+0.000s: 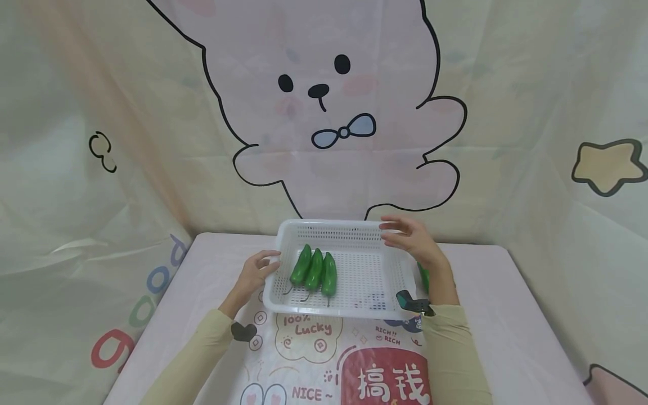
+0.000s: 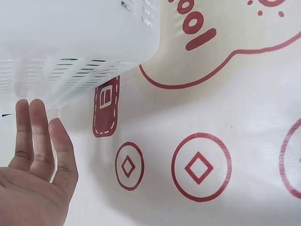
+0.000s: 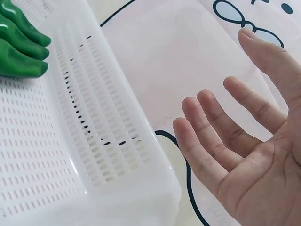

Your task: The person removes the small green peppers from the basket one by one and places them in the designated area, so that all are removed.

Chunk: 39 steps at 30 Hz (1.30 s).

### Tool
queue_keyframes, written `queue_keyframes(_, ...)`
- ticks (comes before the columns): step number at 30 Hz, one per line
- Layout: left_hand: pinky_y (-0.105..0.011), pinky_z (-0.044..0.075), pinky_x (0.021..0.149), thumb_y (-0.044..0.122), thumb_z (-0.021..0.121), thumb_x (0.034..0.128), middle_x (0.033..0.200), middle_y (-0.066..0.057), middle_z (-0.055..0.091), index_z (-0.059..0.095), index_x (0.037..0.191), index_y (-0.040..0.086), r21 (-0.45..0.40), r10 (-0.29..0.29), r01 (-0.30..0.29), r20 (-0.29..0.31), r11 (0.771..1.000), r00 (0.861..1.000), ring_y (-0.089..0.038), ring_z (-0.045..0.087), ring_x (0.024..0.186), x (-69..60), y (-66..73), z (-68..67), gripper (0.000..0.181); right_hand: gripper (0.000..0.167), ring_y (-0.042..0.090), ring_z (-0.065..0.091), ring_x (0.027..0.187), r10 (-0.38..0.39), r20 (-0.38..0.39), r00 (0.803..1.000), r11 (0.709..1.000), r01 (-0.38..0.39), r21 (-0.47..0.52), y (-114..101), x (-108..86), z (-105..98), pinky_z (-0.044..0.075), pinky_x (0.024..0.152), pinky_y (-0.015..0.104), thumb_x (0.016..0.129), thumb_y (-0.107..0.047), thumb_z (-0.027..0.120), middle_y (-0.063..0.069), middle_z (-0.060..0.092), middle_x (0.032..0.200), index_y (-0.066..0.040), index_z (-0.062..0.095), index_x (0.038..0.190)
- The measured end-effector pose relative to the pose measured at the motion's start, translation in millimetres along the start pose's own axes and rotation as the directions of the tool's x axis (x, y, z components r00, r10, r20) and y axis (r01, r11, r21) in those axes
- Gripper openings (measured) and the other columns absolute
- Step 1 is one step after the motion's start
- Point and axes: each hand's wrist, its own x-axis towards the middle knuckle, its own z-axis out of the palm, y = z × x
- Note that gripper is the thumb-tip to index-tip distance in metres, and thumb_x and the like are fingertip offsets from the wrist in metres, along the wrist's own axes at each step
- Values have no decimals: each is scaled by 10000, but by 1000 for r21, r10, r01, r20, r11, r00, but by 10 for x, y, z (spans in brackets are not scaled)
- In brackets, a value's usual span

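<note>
A white perforated plastic basket (image 1: 372, 275) sits in the middle of the head view. Three green peppers (image 1: 329, 274) lie side by side in its left half, their stems towards the person. My left hand (image 1: 255, 273) is at the basket's left side; in the left wrist view its straight fingertips (image 2: 38, 104) meet or nearly meet the slotted wall, thumb unseen. By the far right corner, my right hand (image 1: 412, 239) is held with fingers spread, apart from the rim in the right wrist view and holding nothing. Another green object (image 1: 424, 277) is mostly hidden behind the right forearm.
A white table (image 1: 506, 337) bears a printed mat (image 1: 304, 368) with red drawings and lettering. Behind it hangs a cloth backdrop (image 1: 329, 180) with a cartoon bear, and cloth walls stand at both sides. Dark wrist-camera parts (image 1: 412, 302) show by the right cuff.
</note>
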Motion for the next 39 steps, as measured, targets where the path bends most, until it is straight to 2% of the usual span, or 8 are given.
queue_keyframes(3,-489,579,904,219,653,1011,1436,-261,502,580,1394,121,-6,-3,3,-3,1000,1000,-457,558,1231,1,4,1,402,509,391,578,1199,4,7,1000,1000,-5,23,23,18,36,569,931,369,964,-49,705,320,509,1373,29,501,1423)
queue_keyframes(10,-498,577,904,212,651,1010,1438,-261,497,585,1388,123,0,-8,8,-10,1000,1000,-459,552,1238,-1,11,5,394,501,293,603,1169,14,-4,1000,998,-13,58,54,64,137,567,936,393,962,-29,701,322,510,1369,33,509,1421)
queue_keyframes(17,-489,587,888,203,643,1015,1374,-248,546,577,1387,117,-17,5,-5,-3,1000,1000,-441,596,1181,7,-2,2,388,514,321,591,1181,19,-15,1000,996,-17,82,96,131,271,569,932,400,948,-23,717,348,499,1377,23,518,1420)
queue_keyframes(21,-488,587,886,193,646,1011,1374,-253,545,578,1387,113,-26,4,-4,-4,1000,1000,-441,597,1177,9,-4,4,390,523,344,585,1187,24,-7,1000,996,-23,91,136,178,338,567,937,398,956,-23,706,362,491,1378,54,494,1428)
queue_keyframes(27,-474,595,872,193,650,1009,1362,-262,549,577,1390,115,-24,-11,11,-5,1000,1000,-433,613,1151,-1,3,-4,395,533,365,575,1198,47,-14,999,997,-46,62,206,248,446,556,955,435,963,-58,711,325,512,1380,66,487,1430)
queue_keyframes(34,-506,582,891,192,651,1012,1378,-291,526,577,1379,77,-21,9,-10,-8,1000,1000,-491,549,1223,-3,-11,-15,391,545,409,573,1205,65,-22,998,997,-64,40,255,296,610,531,982,499,962,-113,726,293,545,1360,56,498,1427)
queue_keyframes(39,-511,566,921,215,672,1000,1421,-270,509,592,1370,92,-33,2,-2,-10,999,1000,-491,488,1294,8,-21,0,398,521,405,604,1166,33,-27,999,999,-33,-14,348,335,702,562,942,472,953,-113,738,309,569,1325,65,529,1396)
